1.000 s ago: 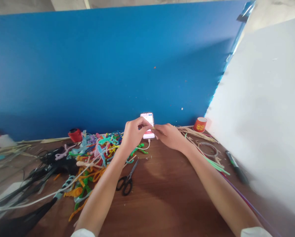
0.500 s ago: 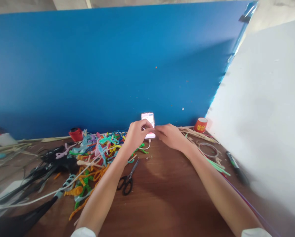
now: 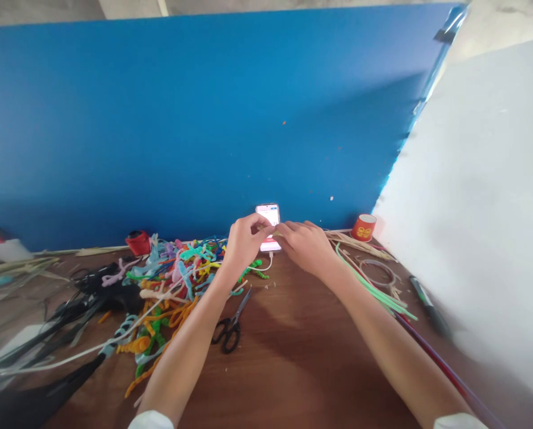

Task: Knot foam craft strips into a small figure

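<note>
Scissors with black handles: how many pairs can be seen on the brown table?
1. The black-handled metal scissors lie on the brown wood-grained table, just right of the left forearm, blades pointing away. Others could be hidden under the multicoloured fuzzy stems.

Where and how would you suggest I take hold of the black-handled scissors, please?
I'd grip the scissors by their black handle loops, coming from the near right. They lie flat, loops toward the person and blades pointing away, while the left forearm crowds the loops' left side.
</note>
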Available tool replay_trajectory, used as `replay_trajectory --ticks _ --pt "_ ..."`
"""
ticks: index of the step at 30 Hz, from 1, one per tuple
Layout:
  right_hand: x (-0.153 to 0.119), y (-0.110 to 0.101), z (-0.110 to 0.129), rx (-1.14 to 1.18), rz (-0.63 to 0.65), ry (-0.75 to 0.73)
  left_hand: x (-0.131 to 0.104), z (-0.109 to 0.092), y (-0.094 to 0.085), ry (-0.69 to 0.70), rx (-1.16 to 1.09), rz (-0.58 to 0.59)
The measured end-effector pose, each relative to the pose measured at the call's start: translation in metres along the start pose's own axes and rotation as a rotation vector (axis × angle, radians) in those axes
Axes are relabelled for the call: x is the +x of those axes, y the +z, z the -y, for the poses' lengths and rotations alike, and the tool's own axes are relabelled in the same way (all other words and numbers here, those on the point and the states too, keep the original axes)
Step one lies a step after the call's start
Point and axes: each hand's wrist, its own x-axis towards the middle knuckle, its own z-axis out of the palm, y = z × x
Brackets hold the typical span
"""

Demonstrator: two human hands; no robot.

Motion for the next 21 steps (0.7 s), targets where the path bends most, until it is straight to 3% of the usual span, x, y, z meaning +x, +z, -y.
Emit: replay_trajectory --ticks 6,10,14,21 --pt "0.001 0.001 -0.001 0.023 0.007 -0.03 0.0 0.001 0.0 0.03 0.024 -0.056" --pt "0.0 0.0 -0.005 0.152 0.072 0.04 0.001 -0.001 -0.002 0.075 0.06 0.002" --pt "0.001 0.002 -0.009 0.229 0.057 0.066 0.002 -0.001 -0.006 0.177 0.125 0.071" --pt "0.001 0.004 -0.012 0.3 0.036 0.061 0.001 0.0 -0.005 0.213 0.152 0.065"
